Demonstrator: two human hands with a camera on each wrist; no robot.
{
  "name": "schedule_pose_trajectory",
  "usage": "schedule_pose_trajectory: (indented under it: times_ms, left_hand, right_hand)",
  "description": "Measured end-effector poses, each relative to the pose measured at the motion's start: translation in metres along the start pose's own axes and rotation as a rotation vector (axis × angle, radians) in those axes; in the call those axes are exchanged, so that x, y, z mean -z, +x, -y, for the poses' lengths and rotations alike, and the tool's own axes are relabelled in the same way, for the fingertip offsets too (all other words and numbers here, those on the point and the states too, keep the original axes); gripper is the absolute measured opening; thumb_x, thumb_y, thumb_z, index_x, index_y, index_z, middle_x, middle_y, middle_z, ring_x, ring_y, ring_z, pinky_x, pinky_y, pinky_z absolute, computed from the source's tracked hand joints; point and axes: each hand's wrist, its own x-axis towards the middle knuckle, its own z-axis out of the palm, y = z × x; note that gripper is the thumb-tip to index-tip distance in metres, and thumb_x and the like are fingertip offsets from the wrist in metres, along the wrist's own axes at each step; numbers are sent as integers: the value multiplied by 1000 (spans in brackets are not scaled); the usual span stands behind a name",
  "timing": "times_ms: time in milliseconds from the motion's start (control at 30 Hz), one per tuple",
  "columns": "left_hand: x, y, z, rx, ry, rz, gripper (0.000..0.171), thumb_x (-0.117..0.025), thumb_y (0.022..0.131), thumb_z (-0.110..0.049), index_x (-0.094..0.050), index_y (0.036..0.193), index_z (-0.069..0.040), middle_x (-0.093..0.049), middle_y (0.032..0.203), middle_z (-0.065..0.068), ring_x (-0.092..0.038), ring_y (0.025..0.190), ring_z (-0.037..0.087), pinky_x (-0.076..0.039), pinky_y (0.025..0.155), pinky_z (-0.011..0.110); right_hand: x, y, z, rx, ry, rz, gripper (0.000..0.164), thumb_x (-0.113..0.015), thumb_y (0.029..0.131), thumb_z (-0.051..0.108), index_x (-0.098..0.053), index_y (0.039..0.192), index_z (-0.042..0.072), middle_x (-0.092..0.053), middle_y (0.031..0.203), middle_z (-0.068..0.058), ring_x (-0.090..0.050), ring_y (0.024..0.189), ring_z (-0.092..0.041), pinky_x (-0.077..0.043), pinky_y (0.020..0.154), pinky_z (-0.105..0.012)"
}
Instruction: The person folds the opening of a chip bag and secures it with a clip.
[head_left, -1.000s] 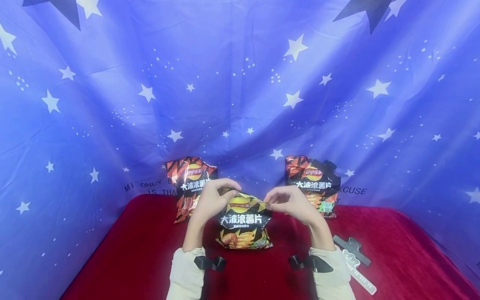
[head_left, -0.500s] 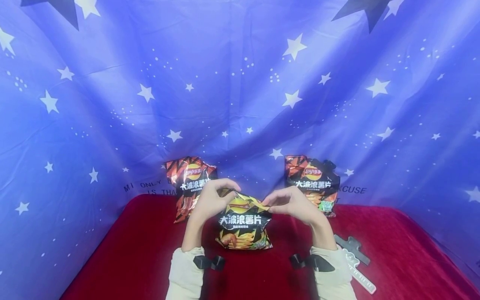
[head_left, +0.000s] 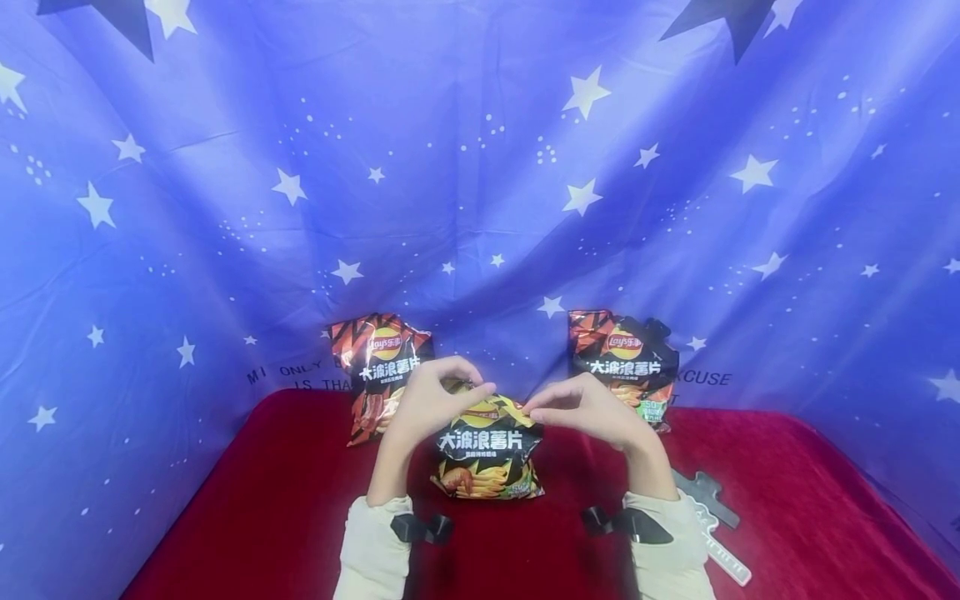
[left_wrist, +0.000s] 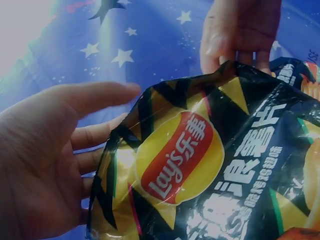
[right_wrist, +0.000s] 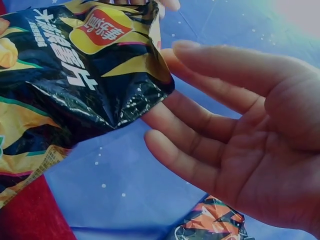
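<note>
A black and yellow Lay's chip bag (head_left: pixel 483 454) stands upright at the middle of the red cloth, its top edge creased. My left hand (head_left: pixel 431 400) is at its upper left corner. In the left wrist view, that hand's extended fingers (left_wrist: pixel 92 136) reach behind the bag, and its thumb points along the top edge. My right hand (head_left: pixel 588 407) is at the upper right corner. Its fairly straight fingers (right_wrist: pixel 200 120) touch the bag from behind, while the thumb lies just off the edge in the right wrist view. The bag hides several fingertips.
A red and black chip bag (head_left: pixel 375 408) stands behind on the left. Another chip bag (head_left: pixel 626 350) stands behind on the right, a black clip (head_left: pixel 657 331) at its top corner. A dark grey clip (head_left: pixel 712 496) and a white clip (head_left: pixel 727 558) lie beside my right forearm.
My left thumb has moved right and away from the bag's upper left. My right fingers have shifted slightly left at the upper right corner. The bag stays in place.
</note>
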Motion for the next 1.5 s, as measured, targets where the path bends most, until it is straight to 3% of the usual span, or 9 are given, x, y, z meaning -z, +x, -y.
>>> schedule_pose_trajectory:
  times_ms: [400,633,833,1067,1367,1500]
  left_hand:
    - [-3,-2,-4,25,59,-14,13,-83,82,-17,-71,87,-18,-73,90,-4,-62,84,14,-52,81,31]
    - [-2,0,-2,15,57,5,13,-83,83,-15,-76,93,-19,-77,98,-1,-68,95,13,-55,94,40]
    - [-2,0,-2,30,64,18,12,-83,83,-12,-79,92,-19,-78,97,-3,-69,96,14,-55,95,41]
    - [-2,1,-1,36,73,13,14,-83,82,-8,-79,91,-18,-79,97,-3,-70,98,16,-54,98,44]
    - [-1,-1,-2,6,113,34,12,-84,83,-19,-79,93,-21,-76,91,-5,-59,74,11,-52,78,31]
    - [-2,0,-1,-7,179,17,12,-86,81,-27,-80,91,-22,-76,88,-9,-58,73,8,-50,78,30]
  right_hand:
    - [-8,8,-1,15,-12,-81,5,-79,88,14,-77,91,11,-76,87,-3,-69,83,-12,-57,80,-28]
    - [-9,8,-1,-23,15,-83,12,-76,90,13,-76,98,4,-75,87,-10,-70,78,-15,-60,76,-33]
    - [-9,9,-1,-53,9,-78,16,-74,92,13,-79,103,2,-79,95,-13,-70,77,-11,-61,77,-39]
    - [-11,9,4,-48,19,-81,15,-76,91,12,-79,100,1,-79,92,-15,-70,76,-10,-59,75,-30]
    - [-14,10,7,-11,-35,-126,10,-79,87,10,-80,93,3,-78,86,-10,-70,77,-8,-58,75,-26]
    - [-15,11,6,-17,-36,-136,9,-79,86,9,-80,93,3,-78,85,-10,-69,76,-9,-57,73,-26]
